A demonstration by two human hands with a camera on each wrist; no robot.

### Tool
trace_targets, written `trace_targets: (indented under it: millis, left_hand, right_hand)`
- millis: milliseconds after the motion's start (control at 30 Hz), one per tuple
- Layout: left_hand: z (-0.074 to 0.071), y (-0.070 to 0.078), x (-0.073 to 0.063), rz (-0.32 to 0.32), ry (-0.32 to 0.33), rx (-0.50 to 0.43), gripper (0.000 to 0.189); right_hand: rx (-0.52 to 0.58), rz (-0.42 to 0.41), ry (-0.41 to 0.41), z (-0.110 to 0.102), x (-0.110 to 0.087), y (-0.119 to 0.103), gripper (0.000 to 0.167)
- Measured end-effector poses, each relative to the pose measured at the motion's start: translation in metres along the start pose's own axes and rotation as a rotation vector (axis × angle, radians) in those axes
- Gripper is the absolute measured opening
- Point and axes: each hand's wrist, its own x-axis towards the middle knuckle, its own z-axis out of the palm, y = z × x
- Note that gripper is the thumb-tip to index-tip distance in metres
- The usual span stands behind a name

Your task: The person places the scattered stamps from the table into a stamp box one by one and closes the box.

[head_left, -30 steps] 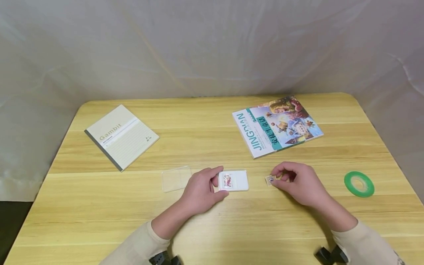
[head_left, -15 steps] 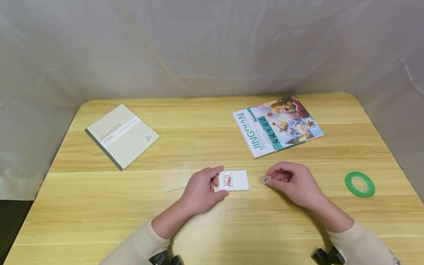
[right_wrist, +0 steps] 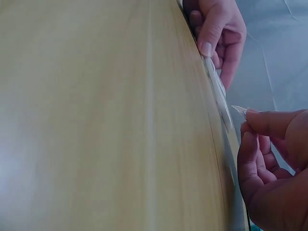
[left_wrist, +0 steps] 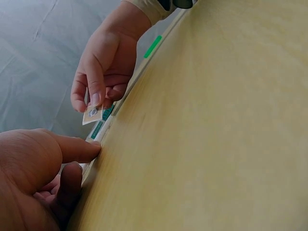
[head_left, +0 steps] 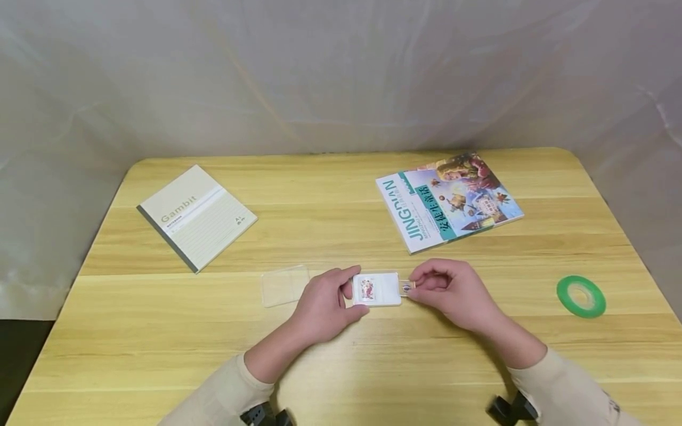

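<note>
My left hand [head_left: 326, 310] grips the left end of a flat white case [head_left: 388, 290] on the table, thumb and a finger at opposite edges. A small colourful stamp [head_left: 367, 289] lies in the left part of this case. At its right end, my right hand [head_left: 453, 296] pinches a second small stamp [head_left: 405, 288] between thumb and forefinger. In the left wrist view that stamp [left_wrist: 92, 114] hangs tilted, showing a dark round figure on a pale ground. The right wrist view shows it edge-on, above the table. A clear plastic lid [head_left: 282, 287] lies left of the left hand.
A beige notebook [head_left: 197, 219] lies at the back left. Toward the back right is an illustrated book [head_left: 450, 201]. A roll of green tape [head_left: 581, 296] lies at the right. Grey cloth [head_left: 341, 77] hangs behind the wooden table [head_left: 319, 231].
My right hand has moved left with the pinched stamp, from well apart to the right end of the white case. The left hand and case have stayed put.
</note>
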Motion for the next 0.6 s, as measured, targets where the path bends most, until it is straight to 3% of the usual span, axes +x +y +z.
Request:
trace_targets:
  millis: [233,600]
  left_hand:
    - [-0.001,0.001,0.0,-0.002,0.0,0.004,0.066]
    - [-0.001,0.002,0.001,-0.004,0.004,0.009,0.066]
  right_hand:
    - [-0.001,0.04,-0.027,0.01,0.007,-0.006,0.018]
    - [-0.115,0.041,0.024,0.017,0.012,-0.008,0.015]
